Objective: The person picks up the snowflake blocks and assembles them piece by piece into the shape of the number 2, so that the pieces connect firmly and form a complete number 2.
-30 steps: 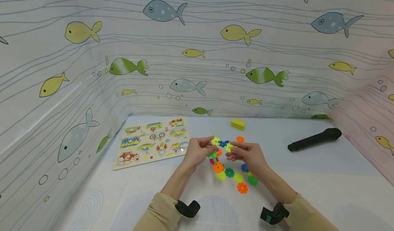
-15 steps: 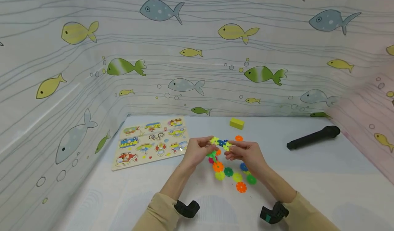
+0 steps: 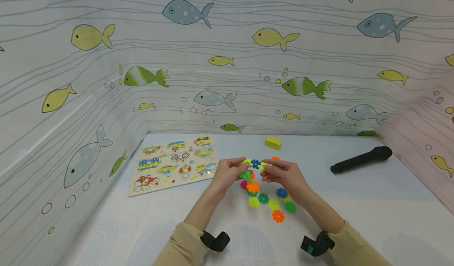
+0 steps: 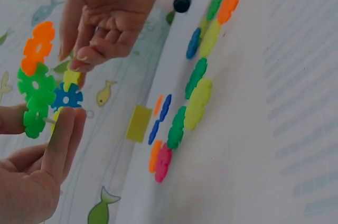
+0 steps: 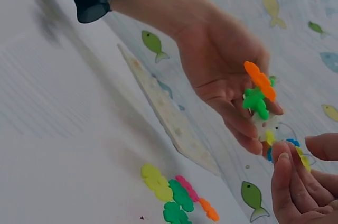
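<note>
Both hands hold a chain of joined plastic snowflake discs above the table. In the left wrist view the chain runs from an orange disc point(image 4: 38, 48) through green discs point(image 4: 36, 87) to a blue disc point(image 4: 68, 96) with yellow discs beside it. My left hand point(image 3: 225, 177) pinches the chain at its green and yellow part. The fingertips of my right hand point(image 3: 289, 179) pinch the yellow disc point(image 3: 263, 166) at the other end. In the right wrist view, fingers partly hide the blue and yellow discs.
Several loose snowflake discs lie below the hands, among them an orange disc point(image 3: 278, 216) and a dark green disc point(image 3: 263, 198). A wooden picture puzzle board point(image 3: 173, 165) lies left, a yellow block point(image 3: 273, 143) at the back, a black microphone point(image 3: 361, 160) right.
The held chain has tilted, so the blue disc faces the head camera more and the orange disc hangs slightly higher. The right fingers have shifted a little on the yellow disc.
</note>
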Motion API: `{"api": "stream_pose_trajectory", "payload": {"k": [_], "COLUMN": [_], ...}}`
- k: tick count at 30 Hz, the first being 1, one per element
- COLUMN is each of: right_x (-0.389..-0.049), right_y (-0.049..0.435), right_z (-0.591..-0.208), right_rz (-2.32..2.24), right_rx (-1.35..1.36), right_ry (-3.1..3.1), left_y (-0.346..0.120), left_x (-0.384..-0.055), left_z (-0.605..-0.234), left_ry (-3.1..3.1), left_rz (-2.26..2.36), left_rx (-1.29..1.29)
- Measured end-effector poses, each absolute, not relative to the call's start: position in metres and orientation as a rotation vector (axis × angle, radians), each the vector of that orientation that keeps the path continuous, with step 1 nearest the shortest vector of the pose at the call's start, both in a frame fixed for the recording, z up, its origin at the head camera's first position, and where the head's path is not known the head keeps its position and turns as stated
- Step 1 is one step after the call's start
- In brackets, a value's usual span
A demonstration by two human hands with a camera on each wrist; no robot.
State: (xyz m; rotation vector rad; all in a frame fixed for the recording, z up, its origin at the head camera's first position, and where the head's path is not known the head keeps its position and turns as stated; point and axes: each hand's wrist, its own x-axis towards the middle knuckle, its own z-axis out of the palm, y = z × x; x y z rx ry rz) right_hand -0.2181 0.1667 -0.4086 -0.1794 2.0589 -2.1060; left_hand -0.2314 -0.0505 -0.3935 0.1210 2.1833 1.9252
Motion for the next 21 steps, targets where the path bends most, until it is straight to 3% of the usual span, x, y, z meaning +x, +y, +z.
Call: {"api": "stream_pose_trajectory", "payload": {"k": [21], "right_x": [-0.2173], "right_y": [0.1649], "right_z": [-0.4069], "right_rz": [-2.19], "right_rx": [-0.137], "right_ry": [1.934], "left_y": [-0.0455], "left_x": [-0.2314], "left_z": [-0.396], "left_ry": [2.175], "left_rz": [1.88], "left_rx": [0.16]}}
